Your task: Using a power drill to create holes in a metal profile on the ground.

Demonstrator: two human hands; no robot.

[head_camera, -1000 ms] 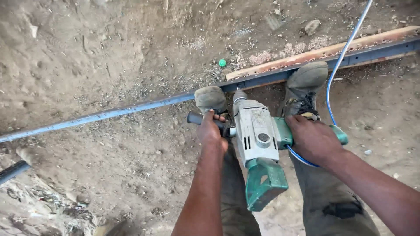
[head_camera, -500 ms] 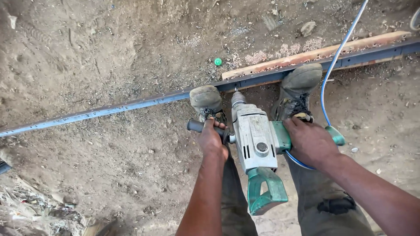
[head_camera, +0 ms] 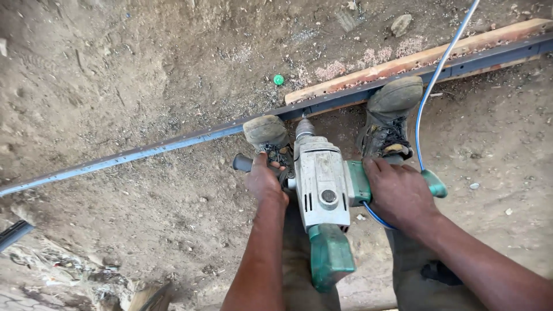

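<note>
I hold a large grey and green power drill (head_camera: 321, 190) pointing down at a long dark metal bar (head_camera: 173, 145) that lies across the dirt ground. My left hand (head_camera: 264, 181) grips the black side handle on the drill's left. My right hand (head_camera: 398, 193) is closed around the green handle on its right. The drill's chuck (head_camera: 304, 128) meets the bar between my two dusty boots (head_camera: 266, 131) (head_camera: 391, 118), which stand on or against the bar. A blue cable (head_camera: 438, 75) runs from the right handle up to the top edge.
A wooden plank (head_camera: 426, 55) lies along the far side of the bar at the right. A small green cap (head_camera: 279, 79) and stones (head_camera: 400, 24) rest on the dirt beyond. Rubble and debris (head_camera: 69, 270) sit at the lower left.
The view has shifted slightly, with the drill and boots sitting a little higher in frame. Both hands keep the same grip on the drill handles.
</note>
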